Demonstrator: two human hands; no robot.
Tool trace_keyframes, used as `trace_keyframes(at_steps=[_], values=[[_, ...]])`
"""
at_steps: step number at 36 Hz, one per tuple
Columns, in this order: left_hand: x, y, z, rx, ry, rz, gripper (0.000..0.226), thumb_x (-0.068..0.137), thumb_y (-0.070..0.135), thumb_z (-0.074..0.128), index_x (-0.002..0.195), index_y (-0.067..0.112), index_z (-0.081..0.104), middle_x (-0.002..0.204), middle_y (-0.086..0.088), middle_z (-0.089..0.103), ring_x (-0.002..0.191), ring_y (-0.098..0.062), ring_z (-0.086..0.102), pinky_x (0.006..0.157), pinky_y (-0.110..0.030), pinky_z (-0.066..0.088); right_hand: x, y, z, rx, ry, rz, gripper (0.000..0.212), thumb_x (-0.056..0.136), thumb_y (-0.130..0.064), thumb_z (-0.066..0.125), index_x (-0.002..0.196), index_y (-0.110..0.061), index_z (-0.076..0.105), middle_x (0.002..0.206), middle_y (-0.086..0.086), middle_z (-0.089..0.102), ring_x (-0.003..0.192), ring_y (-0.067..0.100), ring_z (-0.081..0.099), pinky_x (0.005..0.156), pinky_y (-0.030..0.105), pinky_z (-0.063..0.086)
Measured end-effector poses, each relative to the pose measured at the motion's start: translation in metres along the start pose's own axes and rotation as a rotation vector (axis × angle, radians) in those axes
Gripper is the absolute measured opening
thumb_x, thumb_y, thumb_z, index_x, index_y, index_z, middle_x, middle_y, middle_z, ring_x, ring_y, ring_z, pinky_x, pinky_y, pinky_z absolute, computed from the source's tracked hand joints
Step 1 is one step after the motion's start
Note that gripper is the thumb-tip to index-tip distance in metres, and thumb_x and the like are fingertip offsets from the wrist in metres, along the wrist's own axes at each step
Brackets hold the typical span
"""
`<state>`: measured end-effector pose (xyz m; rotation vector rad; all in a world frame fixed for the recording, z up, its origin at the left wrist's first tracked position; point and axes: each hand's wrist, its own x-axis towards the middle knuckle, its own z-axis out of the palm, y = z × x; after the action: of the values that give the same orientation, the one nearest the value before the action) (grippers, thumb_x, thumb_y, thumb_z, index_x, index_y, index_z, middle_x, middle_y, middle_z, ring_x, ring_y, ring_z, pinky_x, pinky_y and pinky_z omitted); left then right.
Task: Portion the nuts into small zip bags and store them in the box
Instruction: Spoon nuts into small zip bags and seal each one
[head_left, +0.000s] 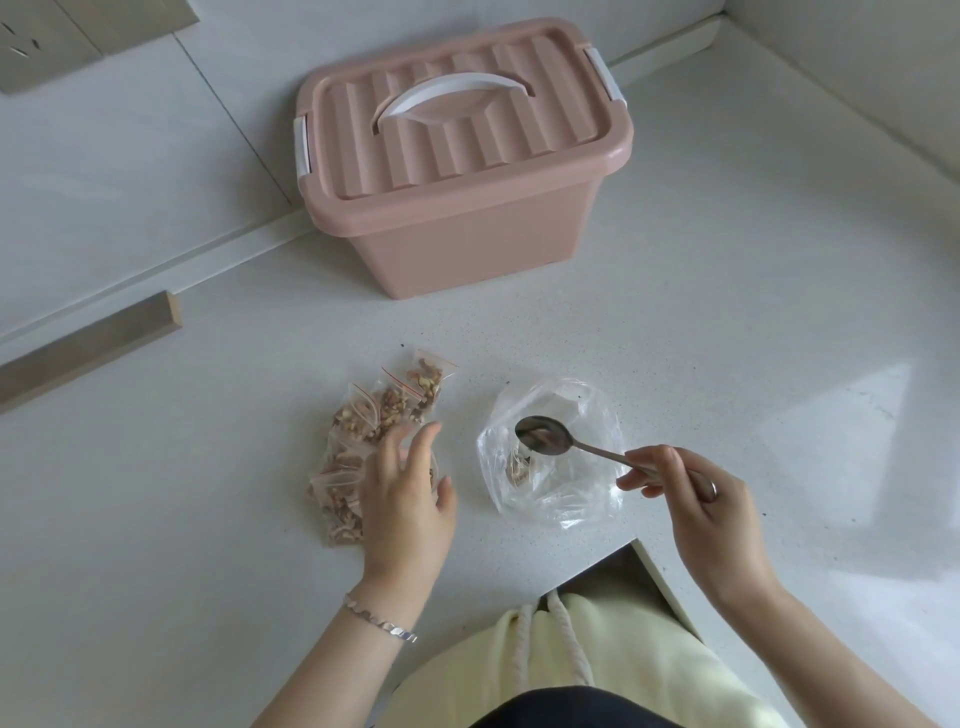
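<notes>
On the counter (727, 322), several small zip bags (374, 415) already filled with nuts lie in a pile, and the left hand (408, 493) hovers over them, fingers spread and holding nothing. To the right, the large clear bag (558, 457) looks nearly empty; the right hand (691, 499) pinches a spoon (545, 436) above it. Portioning seems almost done, while the pink box (462, 166) behind stands lidded, so storing remains.

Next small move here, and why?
Probably lay the metal spoon down beside the clear plastic bag: that bag looks nearly empty, the small nut-filled zip bags are piled at the left hand, and the pink lidded plastic box is shut, so the right hand must be free.
</notes>
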<state>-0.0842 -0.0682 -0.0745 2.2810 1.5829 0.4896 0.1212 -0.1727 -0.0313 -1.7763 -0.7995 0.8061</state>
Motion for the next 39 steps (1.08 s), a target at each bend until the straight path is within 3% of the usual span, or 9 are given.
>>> trace_keyframes(at_steps=[3, 8, 14, 18, 22, 26, 31, 35, 39], values=[[0.001, 0.004, 0.002, -0.045, -0.032, -0.112, 0.047, 0.079, 0.000, 0.065, 0.123, 0.010, 0.054, 0.114, -0.011, 0.055, 0.104, -0.030, 0.055, 0.079, -0.029, 0.042, -0.001, 0.000, 0.000, 0.004, 0.007, 0.010, 0.028, 0.084, -0.036, 0.040, 0.079, -0.026, 0.066, 0.075, -0.011, 0.071, 0.069, 0.000, 0.063, 0.066, 0.009, 0.046], [0.005, 0.003, -0.003, -0.202, 0.005, -0.188, 0.037, 0.083, -0.004, 0.057, 0.118, 0.009, 0.058, 0.103, -0.006, 0.056, 0.087, -0.017, 0.053, 0.077, -0.017, 0.033, -0.003, 0.001, -0.002, 0.003, 0.008, 0.018, 0.029, 0.083, -0.037, 0.040, 0.079, -0.026, 0.066, 0.074, -0.012, 0.071, 0.070, 0.000, 0.063, 0.066, 0.008, 0.045], [0.005, -0.018, -0.006, -0.135, -0.053, -0.320, 0.039, 0.081, 0.005, 0.066, 0.119, 0.010, 0.057, 0.117, -0.011, 0.056, 0.110, -0.029, 0.051, 0.093, -0.034, 0.039, -0.002, 0.004, -0.001, 0.016, 0.003, 0.029, 0.031, 0.084, -0.040, 0.040, 0.081, -0.025, 0.067, 0.074, -0.009, 0.071, 0.074, 0.005, 0.065, 0.068, 0.013, 0.048], [-0.004, -0.015, -0.002, 0.052, 0.019, -0.157, 0.044, 0.069, 0.009, 0.076, 0.110, 0.007, 0.062, 0.118, -0.021, 0.053, 0.110, -0.038, 0.045, 0.095, -0.044, 0.037, -0.001, 0.003, 0.001, 0.013, -0.003, 0.036, 0.031, 0.084, -0.039, 0.040, 0.081, -0.025, 0.067, 0.075, -0.010, 0.071, 0.072, 0.003, 0.065, 0.067, 0.011, 0.047], [-0.009, 0.009, 0.009, -0.063, 0.002, 0.095, 0.036, 0.074, 0.005, 0.072, 0.108, 0.007, 0.061, 0.112, -0.014, 0.057, 0.105, -0.026, 0.050, 0.088, -0.040, 0.051, -0.001, 0.007, 0.003, 0.005, 0.014, 0.065, 0.028, 0.087, -0.037, 0.041, 0.080, -0.026, 0.067, 0.074, -0.009, 0.071, 0.072, 0.004, 0.065, 0.067, 0.014, 0.049], [-0.005, 0.033, 0.028, -0.229, -0.279, -0.091, 0.039, 0.089, 0.021, 0.058, 0.127, 0.018, 0.049, 0.127, -0.008, 0.046, 0.121, -0.022, 0.041, 0.090, -0.021, 0.039, -0.001, 0.017, 0.005, -0.041, 0.019, 0.114, 0.028, 0.094, -0.025, 0.044, 0.078, -0.028, 0.066, 0.071, -0.011, 0.071, 0.069, 0.004, 0.065, 0.066, 0.015, 0.049], [0.011, 0.045, 0.050, -0.252, -0.451, -0.202, 0.036, 0.089, 0.030, 0.058, 0.124, 0.024, 0.053, 0.114, -0.009, 0.046, 0.110, -0.024, 0.043, 0.083, -0.021, 0.033, -0.005, 0.029, 0.009, -0.109, 0.017, 0.193, 0.027, 0.094, -0.031, 0.044, 0.077, -0.030, 0.065, 0.066, -0.005, 0.070, 0.067, 0.000, 0.063, 0.072, 0.026, 0.049], [0.018, 0.040, 0.061, -0.218, -0.426, -0.242, 0.034, 0.088, 0.021, 0.059, 0.123, 0.017, 0.056, 0.111, -0.005, 0.049, 0.100, -0.022, 0.050, 0.081, -0.021, 0.035, -0.008, 0.027, 0.009, -0.119, 0.027, 0.200, 0.027, 0.095, -0.029, 0.044, 0.077, -0.029, 0.064, 0.069, -0.004, 0.069, 0.069, -0.002, 0.062, 0.072, 0.022, 0.047], [0.019, 0.037, 0.064, -0.241, -0.339, -0.312, 0.032, 0.088, 0.013, 0.060, 0.120, 0.012, 0.058, 0.116, -0.005, 0.056, 0.105, -0.018, 0.055, 0.082, -0.016, 0.034, -0.007, 0.025, 0.009, -0.196, 0.016, 0.183, 0.026, 0.095, -0.030, 0.043, 0.077, -0.030, 0.063, 0.070, -0.008, 0.069, 0.070, -0.002, 0.062, 0.069, 0.012, 0.044]])
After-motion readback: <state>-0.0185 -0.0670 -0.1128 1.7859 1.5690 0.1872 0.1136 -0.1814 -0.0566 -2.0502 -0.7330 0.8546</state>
